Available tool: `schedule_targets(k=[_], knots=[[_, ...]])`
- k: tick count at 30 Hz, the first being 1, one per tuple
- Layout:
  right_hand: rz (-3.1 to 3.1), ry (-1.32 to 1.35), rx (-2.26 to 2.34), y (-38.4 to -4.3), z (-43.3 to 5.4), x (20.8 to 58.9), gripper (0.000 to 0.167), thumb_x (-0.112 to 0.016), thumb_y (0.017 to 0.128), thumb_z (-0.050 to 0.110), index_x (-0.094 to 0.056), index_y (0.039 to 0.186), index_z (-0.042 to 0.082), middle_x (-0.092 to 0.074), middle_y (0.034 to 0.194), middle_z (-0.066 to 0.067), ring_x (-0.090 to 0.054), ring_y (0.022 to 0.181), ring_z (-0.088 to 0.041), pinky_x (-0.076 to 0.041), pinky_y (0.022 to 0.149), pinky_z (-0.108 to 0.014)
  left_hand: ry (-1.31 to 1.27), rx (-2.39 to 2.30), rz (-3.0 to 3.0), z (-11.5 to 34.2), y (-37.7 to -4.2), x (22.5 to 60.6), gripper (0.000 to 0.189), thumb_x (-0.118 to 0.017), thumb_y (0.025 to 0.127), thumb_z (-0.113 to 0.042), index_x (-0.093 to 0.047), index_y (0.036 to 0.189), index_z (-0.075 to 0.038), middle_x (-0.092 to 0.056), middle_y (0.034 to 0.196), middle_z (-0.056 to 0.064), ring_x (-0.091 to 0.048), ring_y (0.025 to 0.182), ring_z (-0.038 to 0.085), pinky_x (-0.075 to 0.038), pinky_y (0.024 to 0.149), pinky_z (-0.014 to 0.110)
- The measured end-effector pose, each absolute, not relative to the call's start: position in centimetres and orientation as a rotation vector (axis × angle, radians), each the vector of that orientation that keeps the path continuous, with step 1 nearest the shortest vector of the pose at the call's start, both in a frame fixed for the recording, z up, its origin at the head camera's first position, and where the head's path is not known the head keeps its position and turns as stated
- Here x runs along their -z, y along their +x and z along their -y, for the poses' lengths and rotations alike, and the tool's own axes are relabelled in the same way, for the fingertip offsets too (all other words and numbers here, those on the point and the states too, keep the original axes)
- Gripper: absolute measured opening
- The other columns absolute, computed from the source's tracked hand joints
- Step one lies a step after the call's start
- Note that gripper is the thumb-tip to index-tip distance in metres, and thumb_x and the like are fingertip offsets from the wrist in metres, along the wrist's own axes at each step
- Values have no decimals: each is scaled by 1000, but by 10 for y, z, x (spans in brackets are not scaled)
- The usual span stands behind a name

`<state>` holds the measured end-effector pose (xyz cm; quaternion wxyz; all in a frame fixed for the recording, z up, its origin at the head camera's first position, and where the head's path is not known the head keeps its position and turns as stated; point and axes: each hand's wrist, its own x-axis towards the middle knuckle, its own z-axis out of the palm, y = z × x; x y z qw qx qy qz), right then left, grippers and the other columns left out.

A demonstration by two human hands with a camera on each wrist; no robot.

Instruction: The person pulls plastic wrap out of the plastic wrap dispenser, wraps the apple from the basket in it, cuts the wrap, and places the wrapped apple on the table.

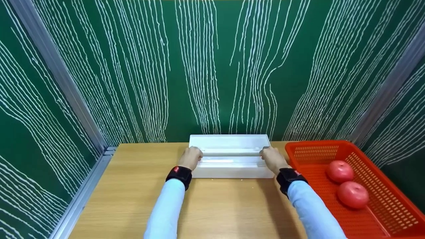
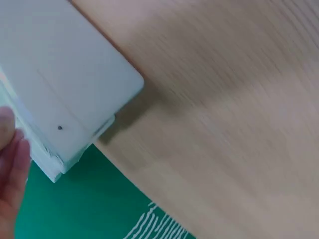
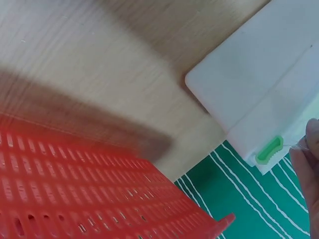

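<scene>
A white cling film dispenser [image 1: 232, 172] with its lid raised lies lengthwise at the back of the table. My left hand [image 1: 191, 157] is at the dispenser's left end, its thumb and fingers pinched together. At the other end my right hand [image 1: 274, 160] pinches clear film, which shows as a thin wrinkle by the fingertips in the right wrist view. Between the hands a shiny clear sheet of cling film [image 1: 229, 160] spans the box. A green slide cutter [image 3: 270, 149] sits at the right end, close to my right fingers. The film at my left fingertips is hard to make out.
To the right stands a red plastic basket [image 1: 318, 142] with two round pinkish-red fruits, one [image 1: 340, 171] behind the other [image 1: 353, 195]. Green walls with white wavy lines [image 1: 199, 66] and metal posts [image 1: 63, 76] enclose the wooden table [image 1: 225, 209].
</scene>
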<state>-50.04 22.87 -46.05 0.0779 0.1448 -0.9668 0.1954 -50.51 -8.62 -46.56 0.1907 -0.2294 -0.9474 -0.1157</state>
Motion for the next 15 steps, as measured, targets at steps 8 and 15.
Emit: schedule_targets(k=[8, 15], knots=[[2854, 478, -411, -501, -229, 452, 27, -49, 79, -12, -69, 97, -5, -68, 91, -19, -64, 81, -32, -54, 71, -45, -645, 118, 2520, 87, -505, 464, 18, -59, 73, 7, -68, 66, -7, -59, 68, 8, -58, 60, 21, -48, 51, 29], [2853, 428, -519, -503, -234, 439, 26, -51, 81, -14, -69, 96, -4, -68, 92, -18, -64, 84, -30, -54, 76, -43, -564, 166, 2607, 84, -510, 448, 17, -59, 76, 6, -70, 76, -7, -60, 75, 10, -61, 67, 25, -51, 56, 30]])
